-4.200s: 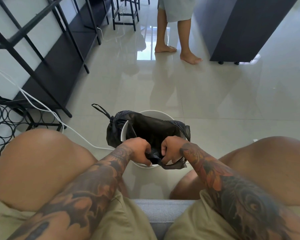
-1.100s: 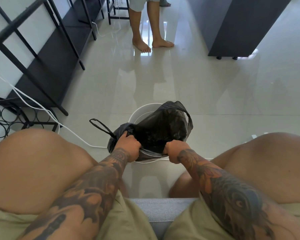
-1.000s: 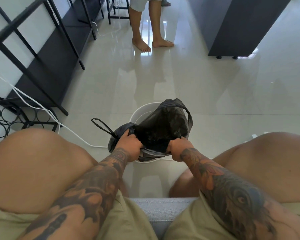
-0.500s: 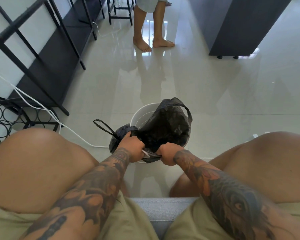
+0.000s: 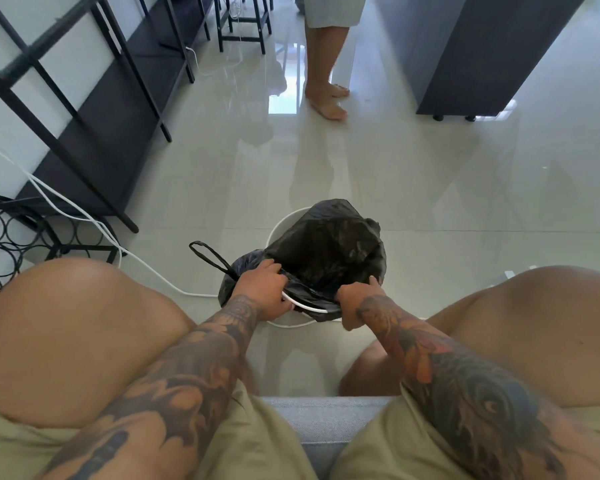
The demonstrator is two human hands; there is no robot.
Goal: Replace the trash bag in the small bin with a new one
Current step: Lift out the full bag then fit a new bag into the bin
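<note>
Your left hand [image 5: 264,289] is curled closed over the near-left edge of the black trash bag [image 5: 326,251], fingers folded down onto the plastic right where the white rim of the small bin [image 5: 288,223] curves beneath it. Your right hand [image 5: 355,301] is clenched on the near-right edge of the same bag, thumb up against the plastic and the remaining fingers wrapped under a gathered fold. Between your two fists the bag's mouth is stretched across the front of the bin, and a short arc of the white rim shows below the plastic there. The rest of the bag billows up over the bin's opening, crumpled and puffed, hiding most of the interior; only the far-left curve of the rim stays uncovered. A second bundle of black plastic with a looped handle [image 5: 207,252] hangs just outside the bin on its left, pressed against your left hand. The bin stands on the glossy tile floor [image 5: 430,188] between your bare knees. A white cable [image 5: 84,220] trails across the floor at left, past a black metal shelf frame [image 5: 94,98]. Farther off, another person's bare feet [image 5: 328,102] stand near a dark cabinet [image 5: 482,53].
</note>
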